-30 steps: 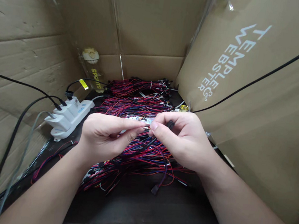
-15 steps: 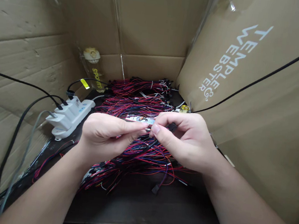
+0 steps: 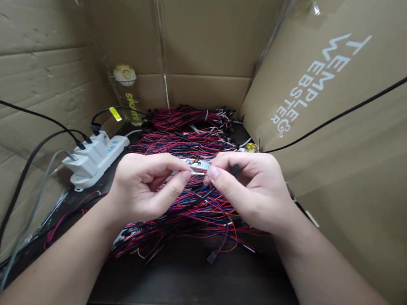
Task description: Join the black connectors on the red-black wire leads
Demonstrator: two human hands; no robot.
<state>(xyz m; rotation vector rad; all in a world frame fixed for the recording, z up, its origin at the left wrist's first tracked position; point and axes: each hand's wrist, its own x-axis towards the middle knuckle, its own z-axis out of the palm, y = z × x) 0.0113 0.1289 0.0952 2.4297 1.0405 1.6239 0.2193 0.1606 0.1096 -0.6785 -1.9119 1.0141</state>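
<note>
Between both hands runs a thin white wire-like piece. Its left end is pinched by the thumb and forefinger of my left hand. My right hand pinches its other end, along with a black-sleeved wire harness. A black connector on that harness shows by my right fingers. Under my hands lies a large heap of red, blue and black wire harnesses. A printed label strip shows just behind my fingertips.
A white power strip with plugged-in cables stands left. Behind it is a clear bottle. Cardboard walls enclose the dark table. A black cable crosses the right side. A small yellow roll sits at the back right.
My left fingertips have drawn left, away from my right fingers, and more of the white piece shows between them. My right hand has barely moved.
</note>
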